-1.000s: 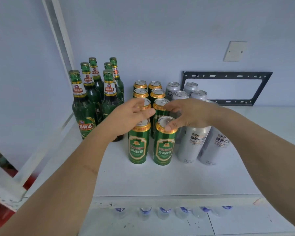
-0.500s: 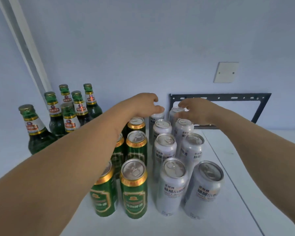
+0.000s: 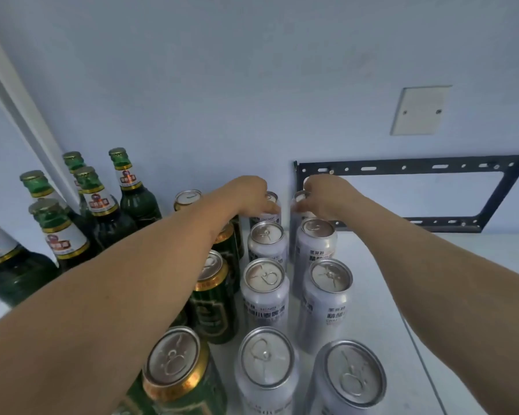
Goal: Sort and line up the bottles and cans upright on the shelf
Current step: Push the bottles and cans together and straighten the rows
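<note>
While both arms reached across the white shelf point(image 3: 381, 295), green bottles point(image 3: 102, 205) stood upright at its rear left, green cans point(image 3: 213, 298) in the middle, and silver cans point(image 3: 265, 290) in two rows on the right. Left hand point(image 3: 249, 194) curled its fingers on the rearmost silver can point(image 3: 270, 212) of the left row; right hand point(image 3: 327, 196) gripped the rim of its neighbour point(image 3: 300, 199).
</note>
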